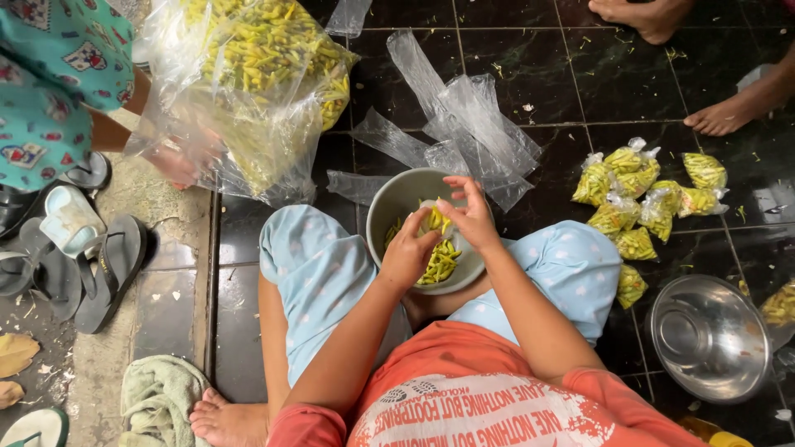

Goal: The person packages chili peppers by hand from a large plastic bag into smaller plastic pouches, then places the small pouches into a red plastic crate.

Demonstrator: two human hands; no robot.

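Note:
I sit on a dark tiled floor with a grey bowl (396,201) of yellow-green chillies (443,258) between my knees. My left hand (408,251) and my right hand (470,213) are both over the bowl, closed on a small clear plastic bag (434,217) partly filled with chillies. The right hand pinches the bag's top; the left holds its side. Empty clear plastic bags (464,124) lie on the floor just beyond the bowl.
Another person at the upper left holds a large clear sack of chillies (257,74). Several small filled bags (642,194) lie at right, near an empty steel bowl (708,335). Someone's bare feet (729,116) are at the upper right. Sandals (91,265) and a cloth (161,397) lie left.

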